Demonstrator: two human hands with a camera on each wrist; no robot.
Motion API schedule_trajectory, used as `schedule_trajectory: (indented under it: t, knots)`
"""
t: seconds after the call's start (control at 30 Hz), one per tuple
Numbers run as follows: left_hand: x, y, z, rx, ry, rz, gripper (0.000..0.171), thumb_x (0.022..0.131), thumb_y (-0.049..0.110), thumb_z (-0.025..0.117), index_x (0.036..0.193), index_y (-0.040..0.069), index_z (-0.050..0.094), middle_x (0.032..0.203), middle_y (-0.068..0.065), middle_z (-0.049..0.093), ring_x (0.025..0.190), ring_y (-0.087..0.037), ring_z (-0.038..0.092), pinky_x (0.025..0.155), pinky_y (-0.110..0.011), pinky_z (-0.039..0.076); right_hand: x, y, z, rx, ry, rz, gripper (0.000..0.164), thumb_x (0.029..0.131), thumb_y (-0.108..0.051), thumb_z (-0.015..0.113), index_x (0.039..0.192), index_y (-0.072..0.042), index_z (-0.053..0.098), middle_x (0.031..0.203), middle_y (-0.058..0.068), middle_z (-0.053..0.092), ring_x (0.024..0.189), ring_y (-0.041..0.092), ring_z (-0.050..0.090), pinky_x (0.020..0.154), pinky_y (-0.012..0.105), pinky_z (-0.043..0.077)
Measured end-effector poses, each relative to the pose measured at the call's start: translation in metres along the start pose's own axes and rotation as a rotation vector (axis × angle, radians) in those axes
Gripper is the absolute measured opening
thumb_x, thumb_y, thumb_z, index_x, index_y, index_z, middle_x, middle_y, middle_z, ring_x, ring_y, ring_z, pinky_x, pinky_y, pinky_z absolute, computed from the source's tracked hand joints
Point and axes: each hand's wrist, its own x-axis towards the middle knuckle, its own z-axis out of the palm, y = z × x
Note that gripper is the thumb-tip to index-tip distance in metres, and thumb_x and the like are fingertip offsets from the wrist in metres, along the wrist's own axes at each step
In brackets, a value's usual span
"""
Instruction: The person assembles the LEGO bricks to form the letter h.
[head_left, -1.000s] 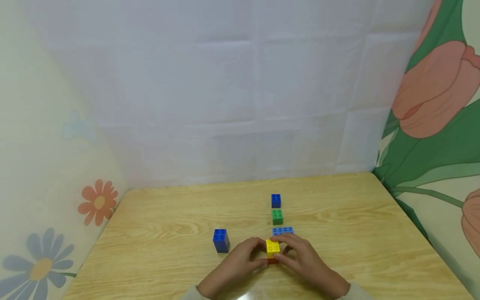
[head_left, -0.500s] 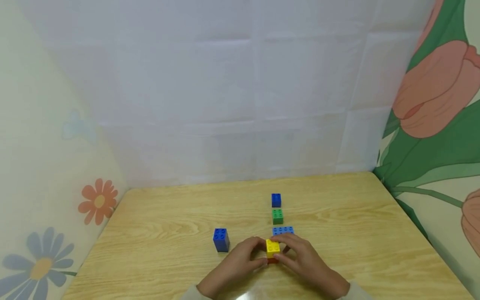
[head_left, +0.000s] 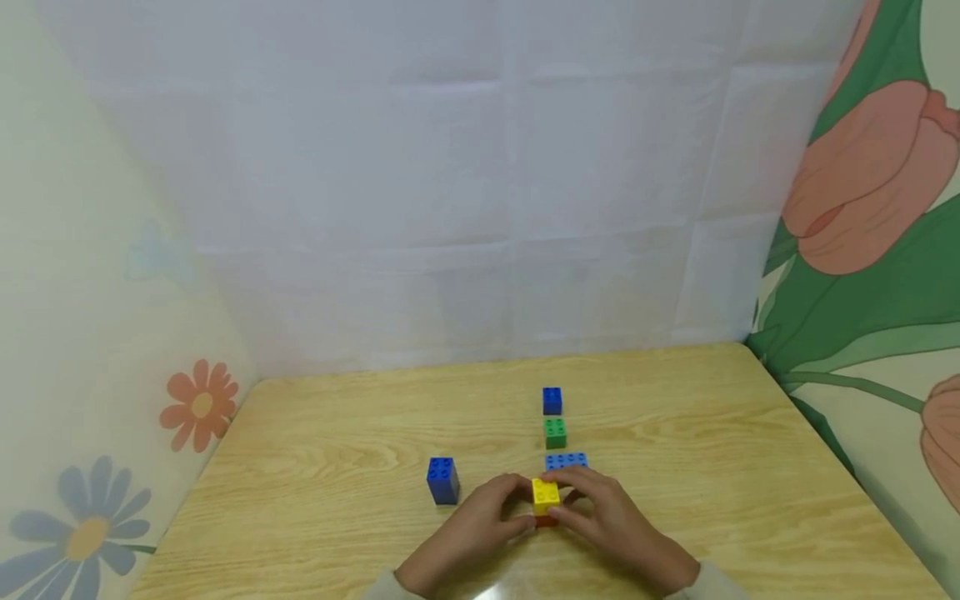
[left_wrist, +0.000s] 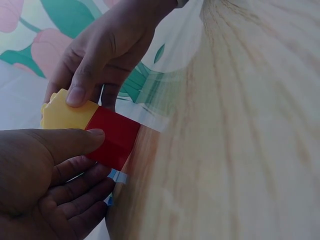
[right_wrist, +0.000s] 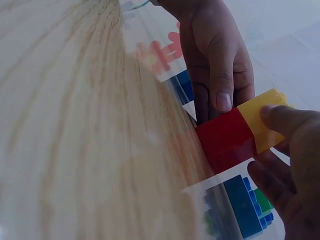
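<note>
A yellow brick (head_left: 546,493) sits on top of a red brick (head_left: 545,521) near the front of the table, and the two stand flush. My left hand (head_left: 486,515) pinches the red brick, its thumb on the near face in the left wrist view. From the other side, my right hand (head_left: 606,515) holds the yellow brick between thumb and fingers. In the right wrist view the red brick (right_wrist: 227,140) rests at the table surface beneath the yellow brick (right_wrist: 262,120). The fingertips behind both bricks are partly hidden.
Just beyond my right hand lies a light blue brick (head_left: 566,461), partly covered by the fingers. Behind it a green brick (head_left: 555,433) and a small dark blue brick (head_left: 552,401) stand in line. A taller dark blue block (head_left: 442,482) stands left of my left hand on the wooden table (head_left: 322,467).
</note>
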Motion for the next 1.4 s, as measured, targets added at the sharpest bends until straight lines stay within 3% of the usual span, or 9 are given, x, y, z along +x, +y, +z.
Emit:
schedule_trajectory:
  t: [0.2,0.47,1.03,1.17,1.4]
  knots:
    - [0.0003,0.0009,0.0001,-0.006,-0.007,-0.02,0.031,0.092,0.035,0.068,0.119,0.022,0.061,0.116,0.013,0.06,0.119,-0.015,0.053,0.105,-0.044,0.042,0.0008,-0.0021,0.0001,0.002,0.0,0.016,0.038,0.092,-0.023,0.067,0.128,-0.011,0.06,0.123,-0.003,0.061,0.099,0.011,0.062,0.075,0.025,0.057]
    - [0.0006,-0.0007,-0.0008,-0.005,-0.004,0.002,0.032,0.091,0.036,0.069,0.118,0.022,0.061,0.113,0.015,0.06,0.117,-0.014,0.054,0.104,-0.044,0.042,0.0011,-0.0009,0.0022,0.011,0.012,0.001,0.04,0.092,-0.022,0.067,0.129,-0.007,0.059,0.124,-0.001,0.06,0.101,0.013,0.062,0.075,0.025,0.057]
    - [0.0045,-0.0011,0.0007,-0.013,-0.009,-0.004,0.029,0.091,0.039,0.069,0.115,0.025,0.062,0.111,0.018,0.06,0.115,-0.012,0.055,0.103,-0.044,0.043,-0.0034,0.0032,0.0031,-0.07,0.053,0.028,0.04,0.091,-0.029,0.068,0.128,-0.014,0.061,0.122,-0.006,0.061,0.101,0.011,0.062,0.081,0.028,0.056]
    - [0.0026,-0.0019,0.0008,0.0,-0.016,0.011,0.029,0.091,0.039,0.068,0.114,0.023,0.062,0.108,0.017,0.06,0.113,-0.011,0.056,0.103,-0.043,0.043,-0.0062,0.0033,0.0051,-0.044,0.052,0.06,0.041,0.091,-0.03,0.067,0.129,-0.015,0.061,0.124,-0.007,0.061,0.103,0.011,0.062,0.083,0.029,0.056]
    - [-0.0006,-0.0015,0.0011,-0.002,-0.001,0.015,0.029,0.091,0.038,0.069,0.114,0.023,0.061,0.108,0.016,0.06,0.114,-0.012,0.055,0.103,-0.043,0.043,-0.0051,0.0004,0.0085,-0.02,0.074,0.016,0.042,0.087,-0.01,0.073,0.127,-0.007,0.061,0.122,0.0,0.062,0.104,0.015,0.062,0.081,0.036,0.057]
